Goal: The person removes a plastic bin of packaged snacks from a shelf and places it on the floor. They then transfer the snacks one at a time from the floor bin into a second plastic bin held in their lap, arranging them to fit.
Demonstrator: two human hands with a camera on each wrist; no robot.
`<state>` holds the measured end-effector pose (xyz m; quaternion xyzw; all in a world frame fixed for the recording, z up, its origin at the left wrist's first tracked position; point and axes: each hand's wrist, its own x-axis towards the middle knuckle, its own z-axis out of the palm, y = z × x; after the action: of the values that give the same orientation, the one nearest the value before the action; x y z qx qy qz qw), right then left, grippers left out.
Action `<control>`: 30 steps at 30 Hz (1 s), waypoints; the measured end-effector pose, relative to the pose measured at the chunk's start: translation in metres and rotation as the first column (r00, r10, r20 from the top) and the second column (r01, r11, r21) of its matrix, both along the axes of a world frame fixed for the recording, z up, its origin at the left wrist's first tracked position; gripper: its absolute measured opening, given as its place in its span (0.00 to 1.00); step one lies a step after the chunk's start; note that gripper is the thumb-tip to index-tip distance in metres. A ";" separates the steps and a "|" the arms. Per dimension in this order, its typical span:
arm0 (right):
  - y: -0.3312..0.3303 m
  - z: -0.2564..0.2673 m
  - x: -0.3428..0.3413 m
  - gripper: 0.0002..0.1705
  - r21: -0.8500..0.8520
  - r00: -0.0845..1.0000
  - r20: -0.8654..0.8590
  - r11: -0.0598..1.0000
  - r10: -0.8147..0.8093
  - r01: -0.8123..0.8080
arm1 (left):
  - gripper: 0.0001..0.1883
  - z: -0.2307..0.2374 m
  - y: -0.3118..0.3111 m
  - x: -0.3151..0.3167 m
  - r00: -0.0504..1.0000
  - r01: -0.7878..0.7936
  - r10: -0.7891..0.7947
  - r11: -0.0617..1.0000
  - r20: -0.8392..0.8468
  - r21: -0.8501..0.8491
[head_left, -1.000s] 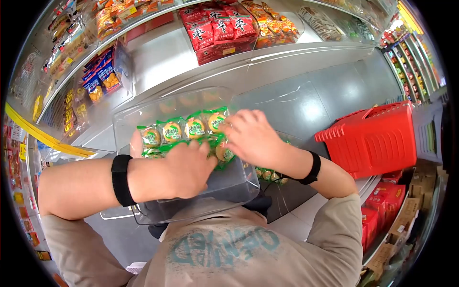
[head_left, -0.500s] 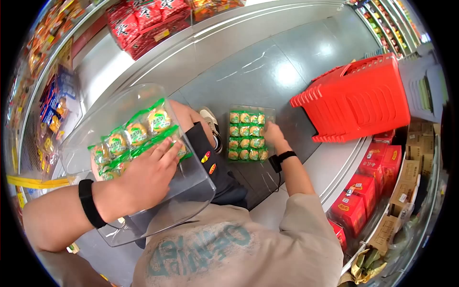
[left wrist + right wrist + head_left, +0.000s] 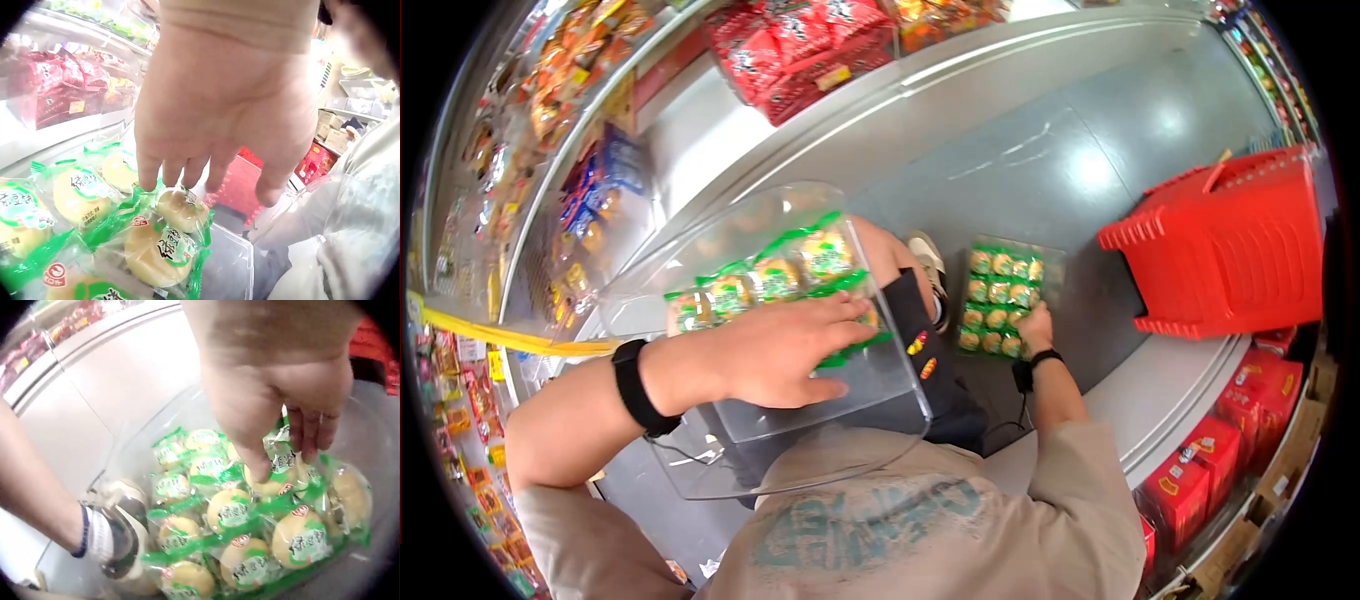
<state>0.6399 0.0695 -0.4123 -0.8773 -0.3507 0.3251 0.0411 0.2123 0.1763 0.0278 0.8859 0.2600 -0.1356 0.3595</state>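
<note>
Over the lap bin (image 3: 880,375) a second ago, the right hand (image 3: 1034,330) is now seemingly pinching one mung-bean cake (image 3: 284,461) in the floor bin (image 3: 1054,272). The left hand (image 3: 785,352) is resting, fingers slightly spread, on the lap bin's packets (image 3: 156,247), four cakes (image 3: 777,282) lining up beyond it.

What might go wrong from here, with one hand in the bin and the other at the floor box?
The bin may slide: it lies over the person's legs, and the left hand touches its packs rather than gripping a wall. The right hand seems to pinch one pack in the crowded floor box, so lifting could drag neighbours along. A shoe stands beside that box; a shift of stance might knock it.
</note>
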 end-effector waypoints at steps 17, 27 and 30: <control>0.040 0.459 -0.213 0.28 0.810 0.499 -0.138 0.387 0.856 -0.440 | 0.39 0.084 -0.072 -0.049 0.878 -0.383 0.325 0.917 0.353 0.108; 0.033 0.468 -0.309 0.28 0.642 0.015 -0.532 0.414 0.847 -0.646 | 0.23 0.056 -0.130 -0.123 0.869 -0.474 0.494 0.842 -0.013 0.258; 0.044 0.457 -0.282 0.24 0.734 0.125 -0.461 0.456 0.879 -0.504 | 0.20 0.046 -0.136 -0.132 0.882 -0.416 0.466 0.838 -0.067 0.354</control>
<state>0.3576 0.1135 0.0443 -0.3078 -0.7214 0.5823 0.2141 0.0805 0.0401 0.0742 0.8365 0.5026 -0.0698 0.2070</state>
